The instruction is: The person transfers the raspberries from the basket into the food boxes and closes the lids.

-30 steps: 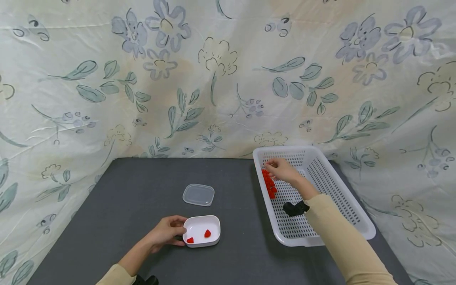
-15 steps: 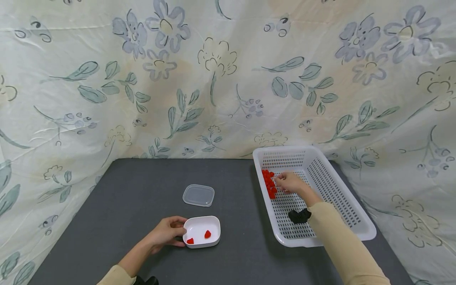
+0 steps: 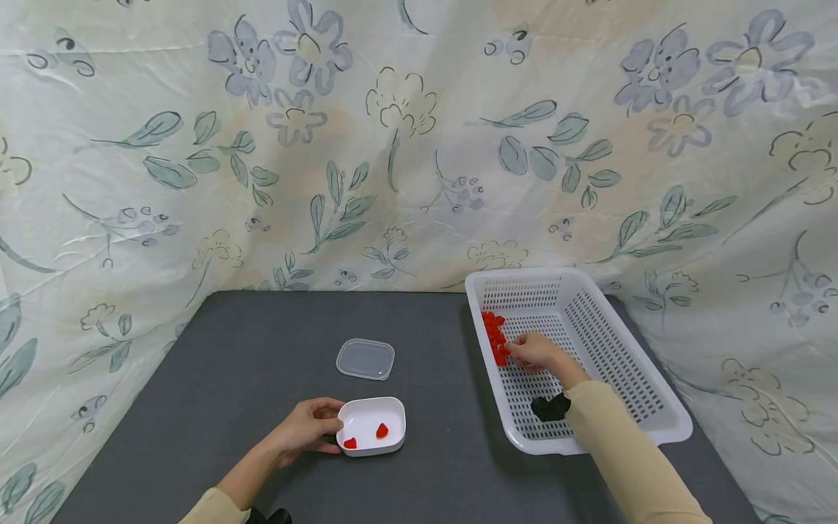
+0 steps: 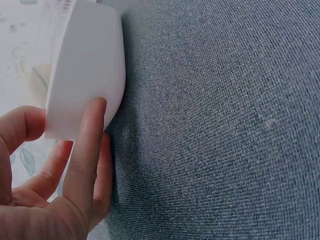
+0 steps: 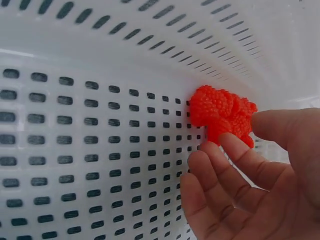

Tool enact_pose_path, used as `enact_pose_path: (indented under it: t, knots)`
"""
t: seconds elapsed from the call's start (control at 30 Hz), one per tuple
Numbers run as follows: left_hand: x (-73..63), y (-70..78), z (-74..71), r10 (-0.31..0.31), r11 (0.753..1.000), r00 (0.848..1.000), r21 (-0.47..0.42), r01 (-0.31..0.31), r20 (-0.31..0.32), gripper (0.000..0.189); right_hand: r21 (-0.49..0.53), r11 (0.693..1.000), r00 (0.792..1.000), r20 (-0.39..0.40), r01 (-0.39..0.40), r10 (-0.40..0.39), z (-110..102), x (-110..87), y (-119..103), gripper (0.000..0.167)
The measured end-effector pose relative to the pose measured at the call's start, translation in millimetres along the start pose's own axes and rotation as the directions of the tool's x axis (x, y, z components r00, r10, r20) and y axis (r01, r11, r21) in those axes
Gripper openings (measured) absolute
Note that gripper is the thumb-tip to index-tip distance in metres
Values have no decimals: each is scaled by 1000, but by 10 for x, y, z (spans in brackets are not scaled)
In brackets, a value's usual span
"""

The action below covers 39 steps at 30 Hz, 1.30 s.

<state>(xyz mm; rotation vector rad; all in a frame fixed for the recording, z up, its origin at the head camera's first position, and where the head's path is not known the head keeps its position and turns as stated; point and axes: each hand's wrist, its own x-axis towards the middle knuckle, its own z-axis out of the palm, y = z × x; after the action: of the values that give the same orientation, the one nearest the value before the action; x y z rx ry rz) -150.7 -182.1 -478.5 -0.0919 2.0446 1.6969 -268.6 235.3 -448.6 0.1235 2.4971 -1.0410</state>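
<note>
Clamped by thumb and fingers, the left end of a small white box is in the left hand, just as half a second ago. Two red berries lie inside, apart, one in the near left corner. Beyond it, a translucent lid rests separately on the dark grey table; a broad strip of that surface divides box from white perforated basket. Along the basket's left wall sits a row of red raspberries, where the right hand has shifted toward the near end. Its thumb and index fingertip are at the raspberries; whether they pinch one, I cannot tell. Perforated floor extends rightward from this hand, up to the basket's raised right wall.
</note>
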Motion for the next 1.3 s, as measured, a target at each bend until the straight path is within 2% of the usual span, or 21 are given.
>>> enact_pose_path:
  t: [0.43,0.83,1.1,1.3]
  knots:
    - [-4,21,3,-3,1000,1000,0,3,3,47,77,993,995,44,-90,87,18,49,68,29]
    - [-4,21,-5,-1,1000,1000,0,1,8,47,185,977,977,204,-104,65,19,32,58,29]
    - [-10,31,-1,4,1000,1000,-6,-4,12,47,295,940,956,282,-169,83,27,48,58,29]
    - [-16,41,14,-2,1000,1000,2,2,1,46,341,919,944,320,-196,83,17,67,86,27]
